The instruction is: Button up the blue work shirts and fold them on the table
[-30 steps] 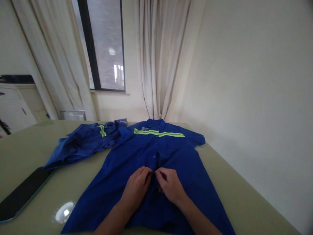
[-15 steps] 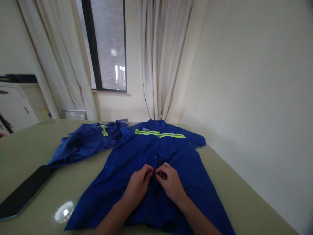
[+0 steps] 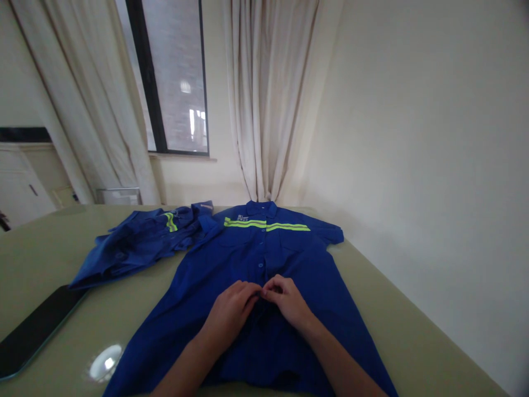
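Note:
A blue work shirt (image 3: 326, 286) with a yellow-green reflective stripe across the chest lies flat, front up, on the table (image 3: 413, 331), collar away from me. My left hand (image 3: 229, 314) and my right hand (image 3: 287, 300) meet on its front placket, below a fastened button (image 3: 260, 265). Both hands pinch the placket fabric with curled fingers, fingertips nearly touching. What sits between the fingertips is too small to make out.
A second blue shirt (image 3: 136, 245) lies crumpled at the left rear of the table. A dark tablet-like slab (image 3: 33, 331) rests near the left edge, with a bright light reflection (image 3: 103, 364) beside it. Curtains, a window and a wall stand behind.
The hands stay on the placket at almost the same spot, with small finger movements; the fingertips have drawn closer together. The view has shifted slightly.

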{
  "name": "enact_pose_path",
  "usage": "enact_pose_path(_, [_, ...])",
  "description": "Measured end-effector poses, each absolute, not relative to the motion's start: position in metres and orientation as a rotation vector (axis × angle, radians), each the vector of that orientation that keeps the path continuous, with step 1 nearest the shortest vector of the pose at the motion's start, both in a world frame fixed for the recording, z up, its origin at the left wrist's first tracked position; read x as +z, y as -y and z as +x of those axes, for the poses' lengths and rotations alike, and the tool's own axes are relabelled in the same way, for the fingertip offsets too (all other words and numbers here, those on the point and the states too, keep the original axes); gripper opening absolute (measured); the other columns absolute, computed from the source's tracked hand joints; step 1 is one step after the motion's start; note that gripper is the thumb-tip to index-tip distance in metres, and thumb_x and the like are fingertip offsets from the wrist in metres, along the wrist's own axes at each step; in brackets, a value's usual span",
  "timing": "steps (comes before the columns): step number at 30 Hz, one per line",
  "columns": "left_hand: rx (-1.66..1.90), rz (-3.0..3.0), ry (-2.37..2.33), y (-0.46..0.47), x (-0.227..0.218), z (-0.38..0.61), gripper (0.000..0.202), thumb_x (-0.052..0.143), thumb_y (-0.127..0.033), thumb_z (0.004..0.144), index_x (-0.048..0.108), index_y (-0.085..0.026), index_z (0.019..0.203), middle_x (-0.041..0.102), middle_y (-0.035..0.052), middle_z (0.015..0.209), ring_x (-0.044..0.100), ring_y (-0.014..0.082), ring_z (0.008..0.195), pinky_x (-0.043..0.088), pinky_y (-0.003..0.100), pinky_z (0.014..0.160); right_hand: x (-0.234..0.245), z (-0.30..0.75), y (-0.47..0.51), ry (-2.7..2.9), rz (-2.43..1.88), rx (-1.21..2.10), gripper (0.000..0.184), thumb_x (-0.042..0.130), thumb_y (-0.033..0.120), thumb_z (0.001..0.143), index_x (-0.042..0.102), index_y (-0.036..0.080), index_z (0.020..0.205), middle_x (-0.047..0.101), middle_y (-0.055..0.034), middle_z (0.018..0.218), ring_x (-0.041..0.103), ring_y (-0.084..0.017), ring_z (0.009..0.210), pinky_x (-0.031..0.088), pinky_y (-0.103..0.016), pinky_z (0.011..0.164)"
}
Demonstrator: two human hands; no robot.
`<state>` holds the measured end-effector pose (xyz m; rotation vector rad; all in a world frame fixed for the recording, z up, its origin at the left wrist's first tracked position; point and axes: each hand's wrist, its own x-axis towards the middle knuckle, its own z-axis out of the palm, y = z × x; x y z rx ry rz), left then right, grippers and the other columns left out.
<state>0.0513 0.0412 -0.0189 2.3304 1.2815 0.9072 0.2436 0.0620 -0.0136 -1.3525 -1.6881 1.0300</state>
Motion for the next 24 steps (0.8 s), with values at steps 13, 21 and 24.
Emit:
enact_pose_path(13, [0.811, 2.462, -1.481, -0.044, -0.029, 0.051, 0.032, 0.037, -0.027, 0.105, 0.063, -0.023, 0.124, 0.069, 0.007, 0.125, 0.063, 0.0225, 0.117, 0.048, 0.043, 0.104, -0.001, 0.252, -0.053, 2.075, -1.539, 0.64, 0.041, 0.057, 0.006, 0.075, 0.071, 0.023, 0.11, 0.067, -0.0023, 0.099, 0.062, -0.015, 0.084, 0.045, -0.024, 0.078])
enact_pose_path(21, [0.594, 2.619, -1.483, -0.004, -0.053, 0.067, 0.057, 0.045, -0.03, 0.1, 0.036, -0.035, 0.156, 0.041, 0.0051, 0.161, 0.037, 0.0319, 0.149, 0.025, 0.065, 0.121, 0.016, 0.243, -0.04, 2.041, -1.882, 0.197, 0.037, 0.053, 0.056, 0.097, 0.07, 0.023, 0.096, 0.063, -0.0074, 0.11, 0.068, -0.022, 0.089, 0.047, -0.031, 0.073])
enact_pose_path(24, [0.541, 2.58, -1.531, 0.019, -0.052, 0.078, 0.062, 0.05, -0.029, 0.094, 0.041, -0.028, 0.155, 0.041, 0.0096, 0.161, 0.039, 0.0362, 0.147, 0.028, 0.065, 0.119, 0.015, 0.238, -0.038, 2.111, -1.885, 0.158, 0.028, 0.061, 0.048, 0.093, 0.07, 0.022, 0.1, 0.061, -0.0088, 0.116, 0.068, -0.024, 0.098, 0.049, -0.031, 0.074])
